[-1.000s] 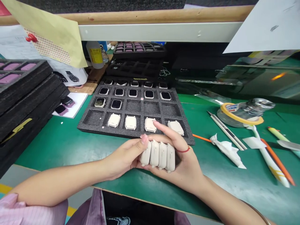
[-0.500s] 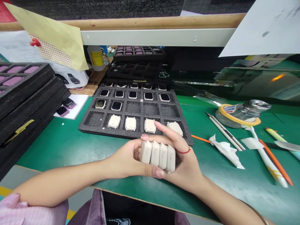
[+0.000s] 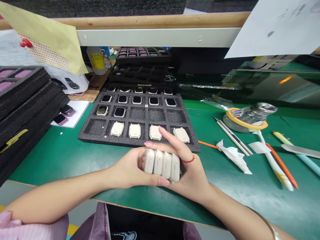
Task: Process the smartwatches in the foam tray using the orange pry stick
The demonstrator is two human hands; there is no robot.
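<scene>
Several cream watch bodies (image 3: 162,164) stand side by side in a row, held between both hands just in front of a black foam tray (image 3: 140,116). My left hand (image 3: 130,166) grips the left end of the row, thumb under it and a finger over the top. My right hand (image 3: 190,166) cups the right end, its forefinger stretched over the tray's near edge. The tray's front row holds more cream watch bodies (image 3: 135,130) lying face down. Its back rows hold watch bodies with dark screens up (image 3: 138,99).
Stacked black foam trays (image 3: 22,100) with pink watches fill the left. A yellow tape roll (image 3: 243,120), pens (image 3: 277,165), a crumpled wipe (image 3: 233,155) and a thin tool (image 3: 231,135) lie on the green mat at right. More trays (image 3: 142,55) and a bottle (image 3: 95,60) stand behind.
My left thumb has come round under the row of watch bodies, tightening the hold. The view has shifted slightly; the hands stay in place.
</scene>
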